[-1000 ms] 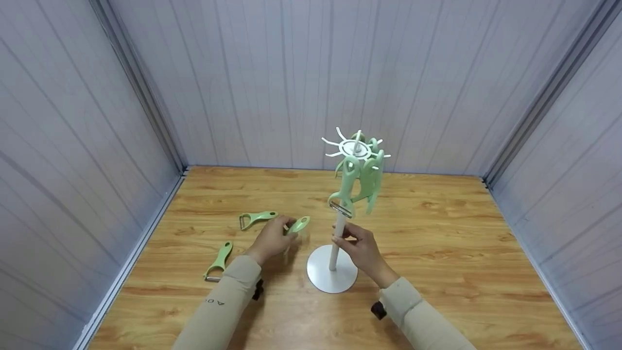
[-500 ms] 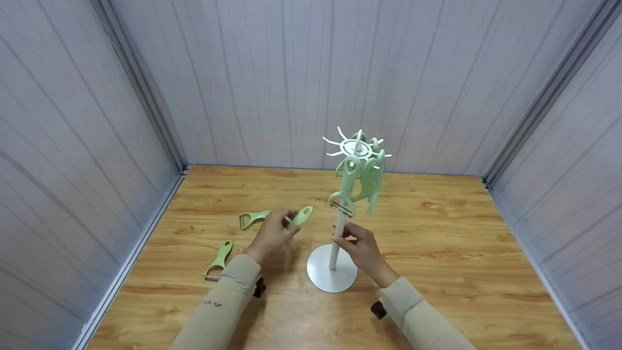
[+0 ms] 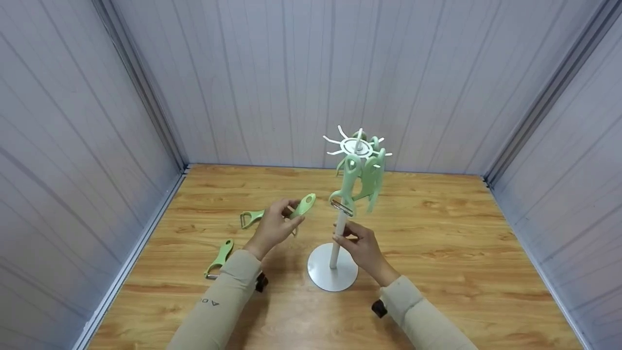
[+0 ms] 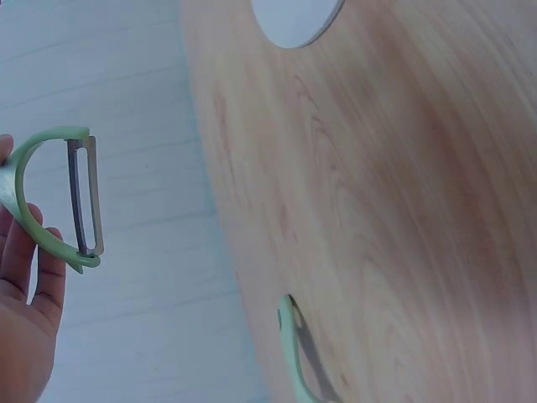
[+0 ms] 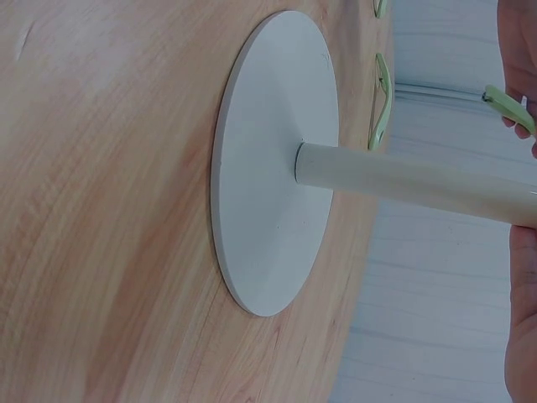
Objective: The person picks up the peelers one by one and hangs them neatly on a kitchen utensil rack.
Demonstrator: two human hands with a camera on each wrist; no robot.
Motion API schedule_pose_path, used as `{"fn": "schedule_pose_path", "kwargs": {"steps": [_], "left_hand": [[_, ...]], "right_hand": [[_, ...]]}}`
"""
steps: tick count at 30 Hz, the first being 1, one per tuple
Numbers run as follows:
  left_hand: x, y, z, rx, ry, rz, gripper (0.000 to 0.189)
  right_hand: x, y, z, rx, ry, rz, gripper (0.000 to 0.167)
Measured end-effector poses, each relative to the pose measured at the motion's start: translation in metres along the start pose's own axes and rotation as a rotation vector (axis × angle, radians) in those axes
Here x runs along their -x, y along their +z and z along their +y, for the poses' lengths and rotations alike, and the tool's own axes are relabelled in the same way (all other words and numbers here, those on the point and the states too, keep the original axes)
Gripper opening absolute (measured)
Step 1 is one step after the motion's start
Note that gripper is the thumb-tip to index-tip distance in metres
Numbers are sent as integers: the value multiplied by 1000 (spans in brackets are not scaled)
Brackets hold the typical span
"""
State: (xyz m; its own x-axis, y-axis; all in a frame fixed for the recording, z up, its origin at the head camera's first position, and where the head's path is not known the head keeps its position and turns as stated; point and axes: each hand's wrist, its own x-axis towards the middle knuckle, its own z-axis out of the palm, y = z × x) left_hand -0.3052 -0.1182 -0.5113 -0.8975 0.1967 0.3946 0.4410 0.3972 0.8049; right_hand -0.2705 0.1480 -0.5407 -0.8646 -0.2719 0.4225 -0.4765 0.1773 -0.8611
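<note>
Between its fingers and thumb, my left hand holds a green peeler above the table, handle end pointing up and right. The left wrist view shows that peeler's curved head and metal blade in front of the hand. My right hand grips the white post of a stand, whose round base rests on the table. At the top of the post is a ring of white hooks. Several green peelers hang from hooks on the front and right; those facing left hold none.
Two more green peelers lie on the wooden table to the left: a farther peeler, partly behind my left hand, and a nearer peeler. Pale panel walls enclose the table at the back and sides.
My left hand has lifted the peeler up from near the table and slightly toward the stand. The right hand stays on the post.
</note>
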Motion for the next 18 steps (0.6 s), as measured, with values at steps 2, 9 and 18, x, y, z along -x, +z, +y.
{"fn": "schedule_pose_path", "kwargs": {"steps": [2,9,18], "left_hand": [[-1,0,3,1,12,11,31],[-3,0,13,-4,41,40,32],[-6,-2,22,26,124,81,32]], "right_hand": [[0,0,0,1,5,0,24],[0,0,0,-2,12,5,23],[0,0,0,-10,-3,-10,18]]}}
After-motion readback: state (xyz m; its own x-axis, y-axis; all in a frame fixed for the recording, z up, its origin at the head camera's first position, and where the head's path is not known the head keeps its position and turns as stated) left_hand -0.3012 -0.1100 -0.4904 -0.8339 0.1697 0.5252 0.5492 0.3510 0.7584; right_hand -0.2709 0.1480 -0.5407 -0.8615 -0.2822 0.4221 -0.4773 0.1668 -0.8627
